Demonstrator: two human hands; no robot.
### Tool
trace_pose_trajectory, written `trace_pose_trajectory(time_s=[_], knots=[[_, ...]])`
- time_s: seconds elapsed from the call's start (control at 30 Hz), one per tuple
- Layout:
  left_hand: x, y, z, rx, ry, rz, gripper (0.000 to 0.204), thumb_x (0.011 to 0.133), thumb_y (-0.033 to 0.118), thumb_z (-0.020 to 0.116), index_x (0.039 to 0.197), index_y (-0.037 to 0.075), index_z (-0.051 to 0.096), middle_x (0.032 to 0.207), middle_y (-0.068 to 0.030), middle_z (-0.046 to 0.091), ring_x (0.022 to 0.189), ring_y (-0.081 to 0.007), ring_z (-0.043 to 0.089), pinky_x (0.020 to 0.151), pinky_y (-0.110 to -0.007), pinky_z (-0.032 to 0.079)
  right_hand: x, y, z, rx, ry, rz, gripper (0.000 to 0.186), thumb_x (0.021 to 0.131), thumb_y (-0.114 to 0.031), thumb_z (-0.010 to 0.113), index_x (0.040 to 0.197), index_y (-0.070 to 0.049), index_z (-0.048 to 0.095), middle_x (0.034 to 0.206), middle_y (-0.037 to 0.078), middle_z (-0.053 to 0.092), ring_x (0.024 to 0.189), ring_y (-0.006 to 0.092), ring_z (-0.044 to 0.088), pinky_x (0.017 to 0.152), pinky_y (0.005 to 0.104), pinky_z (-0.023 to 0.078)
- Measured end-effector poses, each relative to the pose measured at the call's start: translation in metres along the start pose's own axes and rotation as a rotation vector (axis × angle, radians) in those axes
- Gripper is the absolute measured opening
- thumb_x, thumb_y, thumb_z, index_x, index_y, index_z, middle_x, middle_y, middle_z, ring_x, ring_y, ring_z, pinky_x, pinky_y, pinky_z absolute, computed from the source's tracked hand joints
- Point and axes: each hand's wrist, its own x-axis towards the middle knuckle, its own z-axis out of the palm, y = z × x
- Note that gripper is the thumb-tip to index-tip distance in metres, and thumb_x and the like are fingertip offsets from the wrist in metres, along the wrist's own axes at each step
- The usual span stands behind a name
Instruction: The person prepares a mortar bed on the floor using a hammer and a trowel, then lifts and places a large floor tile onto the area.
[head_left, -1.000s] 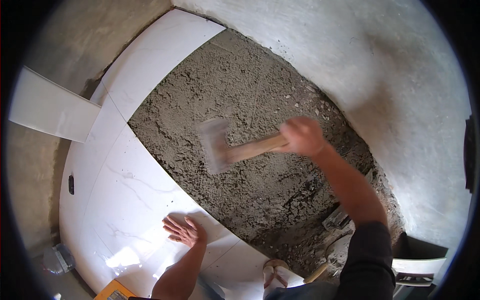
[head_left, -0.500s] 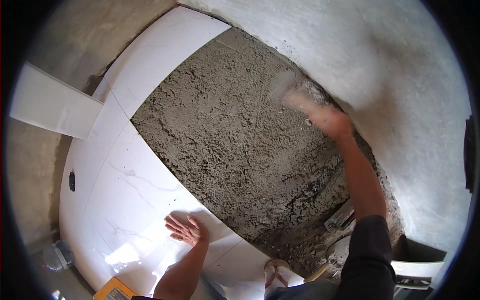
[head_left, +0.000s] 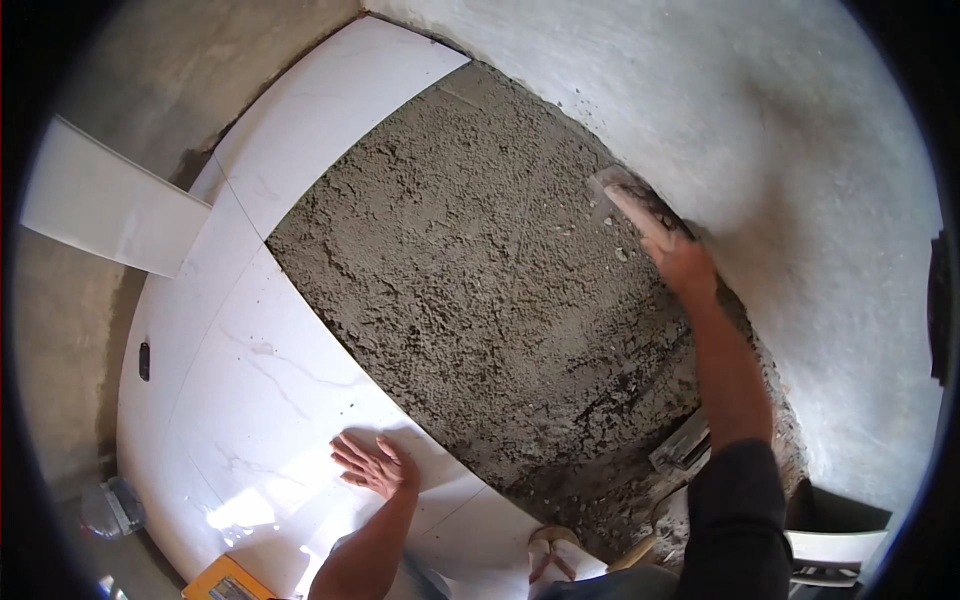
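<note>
My right hand [head_left: 686,268] is closed round a trowel [head_left: 640,208], whose flat grey blade meets the grey mortar bed [head_left: 450,260] at its right edge, close by the wall. Part of the blade is hidden behind the handle and fingers. On the near left, my left hand [head_left: 375,464] lies flat with fingers spread on a white veined tile [head_left: 280,370], a little left of the mortar's edge. More white tile [head_left: 350,100] borders the bed at the far left.
A plastered wall [head_left: 820,200] rises along the right. A grey metal bar [head_left: 682,440] lies on rough mortar near my right forearm. Leftward are a white panel [head_left: 120,200], a small black object [head_left: 144,361], a clear plastic container [head_left: 112,508] and a yellow box-shaped thing [head_left: 227,580].
My right hand and the trowel have moved right and slightly nearer, towards the wall side of the mortar. The left hand stays in place on the tile.
</note>
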Motion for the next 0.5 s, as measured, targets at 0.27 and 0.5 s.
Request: trace_pose_trajectory(time_s=[0.27, 0.5], knots=[[0.011, -0.016, -0.006, 0.041, 0.073, 0.015, 0.075, 0.09, 0.057, 0.025, 0.146, 0.011, 0.011, 0.153, -0.0094, 0.004, 0.141, -0.0306, 0.001, 0.109, -0.055, 0.0, -0.051, -0.133, -0.027, 0.271, 0.407, -0.863, 0.049, 0.07, -0.055, 0.071, 0.069, -0.007, 0.06, 0.055, 0.009, 0.054, 0.047, 0.0247, 0.056, 0.051, 0.036, 0.052], [0.006, -0.001, -0.002, -0.019, 0.07, 0.048, 0.075, 0.089, 0.058, 0.025, 0.146, 0.01, 0.013, 0.153, -0.0094, 0.005, 0.141, -0.0315, 0.002, 0.109, -0.056, 0.002, -0.045, -0.06, -0.01, 0.13, -0.01, 0.058, 0.06, 0.075, -0.063, 0.06, 0.085, -0.003, 0.059, 0.071, 0.014, 0.064, 0.064, 0.0324, 0.064, 0.058, 0.042, 0.052]])
